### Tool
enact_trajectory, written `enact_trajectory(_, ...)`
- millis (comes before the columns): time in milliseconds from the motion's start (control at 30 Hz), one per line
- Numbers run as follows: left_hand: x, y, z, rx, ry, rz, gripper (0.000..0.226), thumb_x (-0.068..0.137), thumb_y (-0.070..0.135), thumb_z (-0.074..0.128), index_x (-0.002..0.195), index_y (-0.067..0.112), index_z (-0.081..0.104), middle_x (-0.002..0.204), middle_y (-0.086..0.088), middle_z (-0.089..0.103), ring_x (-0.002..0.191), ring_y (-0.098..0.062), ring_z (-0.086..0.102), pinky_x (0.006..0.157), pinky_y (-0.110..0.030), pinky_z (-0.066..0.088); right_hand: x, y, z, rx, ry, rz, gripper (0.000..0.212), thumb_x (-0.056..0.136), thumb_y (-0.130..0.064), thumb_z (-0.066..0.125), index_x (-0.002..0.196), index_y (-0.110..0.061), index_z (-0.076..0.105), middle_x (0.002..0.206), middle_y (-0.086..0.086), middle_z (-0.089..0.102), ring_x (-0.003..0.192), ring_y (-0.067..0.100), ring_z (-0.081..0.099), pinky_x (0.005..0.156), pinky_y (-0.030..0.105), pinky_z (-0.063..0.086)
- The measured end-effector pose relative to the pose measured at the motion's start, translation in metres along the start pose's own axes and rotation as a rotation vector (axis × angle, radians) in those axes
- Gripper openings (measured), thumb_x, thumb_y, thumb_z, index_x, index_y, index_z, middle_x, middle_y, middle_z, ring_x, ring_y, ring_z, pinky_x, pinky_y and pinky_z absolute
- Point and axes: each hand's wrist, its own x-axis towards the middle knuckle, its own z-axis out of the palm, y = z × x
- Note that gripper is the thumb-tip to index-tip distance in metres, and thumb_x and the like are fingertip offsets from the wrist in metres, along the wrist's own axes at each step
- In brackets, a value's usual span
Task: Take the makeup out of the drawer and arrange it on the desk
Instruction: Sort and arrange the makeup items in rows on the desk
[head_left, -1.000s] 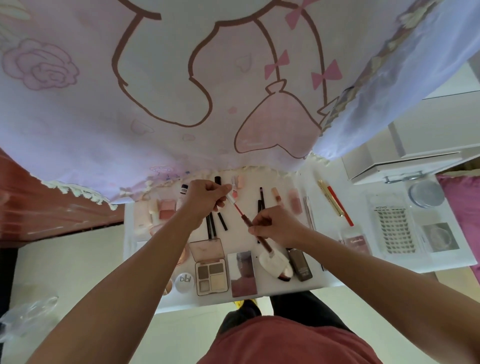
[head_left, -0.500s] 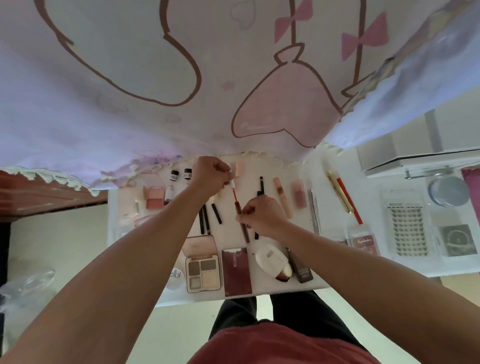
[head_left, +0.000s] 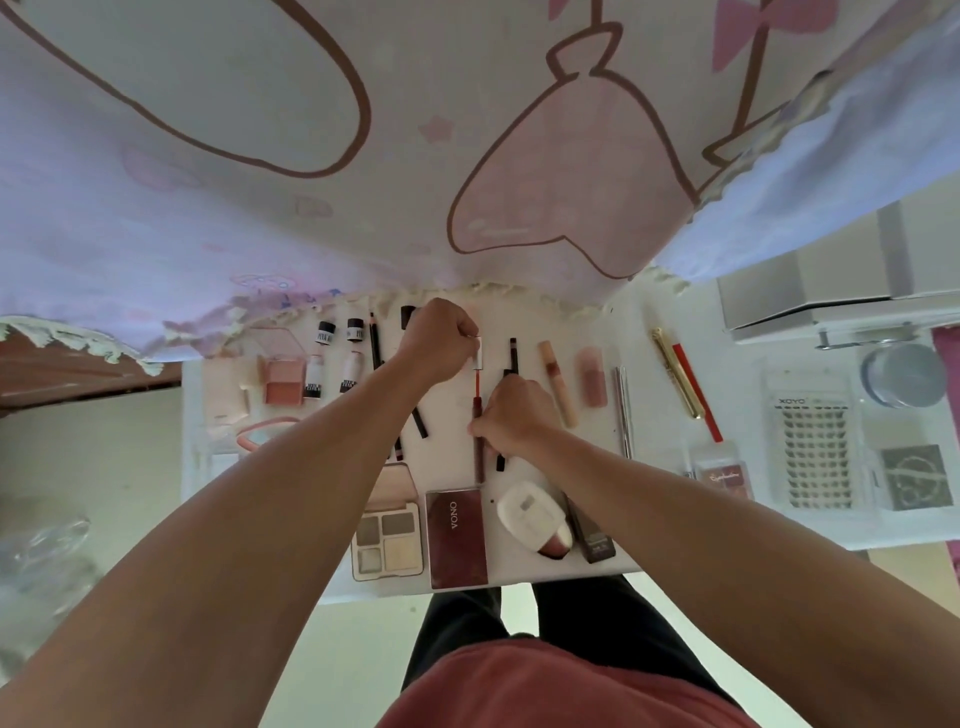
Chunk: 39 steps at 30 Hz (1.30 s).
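Note:
A slim dark red lip pencil (head_left: 478, 441) lies upright along the middle of the white desk (head_left: 660, 525). My left hand (head_left: 441, 343) pinches its pale cap end at the far side. My right hand (head_left: 511, 415) grips the dark barrel nearer me. Around them lie rows of makeup: two small bottles (head_left: 317, 358), a pink blush compact (head_left: 283, 382), an eyeshadow palette (head_left: 387, 540), a dark red VONO case (head_left: 457, 538), a white puff case (head_left: 535, 519), a nude gloss tube (head_left: 558, 382) and a pink tube (head_left: 592, 376).
A pink cartoon-print cloth (head_left: 467, 156) hangs over the desk's far side. At the right lie a gold pen (head_left: 675, 374), a lash tray (head_left: 813, 452), a round tin (head_left: 901, 374) and a grey box (head_left: 831, 291). A crumpled clear bag (head_left: 41, 561) lies at the left.
Both hands have swung the lip pencil from a slant to straight along the desk. The view has tilted down, so the desk sits lower in the frame.

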Motion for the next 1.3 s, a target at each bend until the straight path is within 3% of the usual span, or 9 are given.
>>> enact_trajectory(333, -0.018, -0.015, -0.014, 0.009, 0.088, -0.009, 0.010, 0.085, 0.011, 0.067, 0.094, 0.011, 0.070, 0.087, -0.007, 0.068, 0.084, -0.025, 0.067, 0.073, -0.033, 0.055, 0.000, -0.007, -0.007, -0.104, -0.022, -0.032, 0.009, 0.070, -0.012, 0.068, 0.071, -0.009, 0.059, 0.064, 0.006, 0.067, 0.066, 0.022, 0.068, 0.065, 0.035, 0.061)
enact_trajectory(500, -0.033, -0.020, -0.026, -0.016, 0.136, -0.010, 0.014, 0.083, 0.016, 0.071, 0.096, 0.013, 0.070, 0.088, -0.004, 0.069, 0.083, -0.023, 0.068, 0.081, -0.038, 0.056, -0.005, -0.010, -0.007, -0.145, -0.010, -0.043, 0.017, 0.071, -0.020, 0.073, 0.068, -0.011, 0.059, 0.063, 0.004, 0.067, 0.066, 0.021, 0.068, 0.066, 0.034, 0.060)
enact_trajectory(700, -0.067, -0.026, -0.044, -0.059, 0.221, 0.024, 0.014, 0.084, 0.016, 0.070, 0.097, 0.012, 0.070, 0.075, 0.005, 0.061, 0.073, -0.014, 0.061, 0.065, -0.020, 0.044, -0.030, -0.006, -0.016, -0.286, 0.069, -0.142, 0.023, 0.081, -0.036, 0.068, 0.077, -0.014, 0.064, 0.073, -0.002, 0.066, 0.073, 0.015, 0.064, 0.081, 0.034, 0.043)
enact_trajectory(800, -0.089, -0.036, -0.056, -0.065, 0.264, 0.036, 0.013, 0.084, 0.015, 0.071, 0.096, 0.010, 0.070, 0.073, 0.006, 0.059, 0.073, -0.013, 0.058, 0.071, -0.024, 0.046, -0.053, -0.001, -0.010, -0.422, 0.146, -0.279, 0.022, 0.086, -0.042, 0.061, 0.091, -0.021, 0.065, 0.087, -0.005, 0.067, 0.086, 0.016, 0.065, 0.094, 0.039, 0.043)
enact_trajectory(933, -0.119, -0.057, -0.065, -0.140, 0.303, 0.042, 0.008, 0.081, 0.012, 0.072, 0.089, 0.013, 0.071, 0.075, -0.003, 0.068, 0.075, -0.023, 0.067, 0.078, -0.037, 0.057, -0.088, 0.013, 0.011, -0.580, 0.092, -0.533, 0.038, 0.091, -0.045, 0.057, 0.121, -0.022, 0.055, 0.121, -0.003, 0.056, 0.116, 0.018, 0.050, 0.095, 0.036, 0.045)
enact_trajectory(1000, -0.133, -0.071, -0.066, -0.162, 0.321, 0.036, 0.009, 0.081, 0.014, 0.073, 0.089, 0.014, 0.072, 0.076, -0.001, 0.069, 0.074, -0.020, 0.068, 0.074, -0.033, 0.057, -0.098, 0.020, 0.025, -0.702, 0.056, -0.647, 0.046, 0.088, -0.048, 0.058, 0.122, -0.019, 0.051, 0.135, 0.002, 0.047, 0.126, 0.022, 0.041, 0.099, 0.038, 0.043)
enact_trajectory(1100, -0.153, -0.088, -0.064, -0.153, 0.312, 0.006, 0.012, 0.082, 0.017, 0.074, 0.093, 0.014, 0.071, 0.080, -0.001, 0.070, 0.074, -0.015, 0.067, 0.066, -0.011, 0.044, -0.104, 0.028, 0.048, -0.866, 0.020, -0.700, 0.067, 0.081, -0.057, 0.060, 0.132, -0.015, 0.046, 0.154, 0.011, 0.028, 0.142, 0.029, 0.024, 0.108, 0.046, 0.034)
enact_trajectory(1233, -0.171, -0.107, -0.057, -0.242, 0.286, -0.007, 0.010, 0.082, 0.015, 0.074, 0.090, 0.017, 0.069, 0.080, -0.001, 0.068, 0.074, -0.015, 0.065, 0.071, -0.020, 0.049, -0.104, 0.033, 0.066, -0.968, 0.013, -0.689, 0.085, 0.072, -0.065, 0.066, 0.136, -0.015, 0.040, 0.157, 0.015, 0.020, 0.145, 0.033, 0.018, 0.110, 0.050, 0.028)
enact_trajectory(1300, -0.177, -0.115, -0.054, -0.256, 0.284, -0.019, 0.011, 0.082, 0.015, 0.073, 0.093, 0.015, 0.069, 0.082, -0.002, 0.067, 0.074, -0.011, 0.063, 0.068, -0.016, 0.047, -0.104, 0.035, 0.071, -0.986, 0.027, -0.681, 0.087, 0.069, -0.066, 0.068, 0.135, -0.016, 0.041, 0.155, 0.015, 0.024, 0.142, 0.033, 0.023, 0.108, 0.050, 0.029)
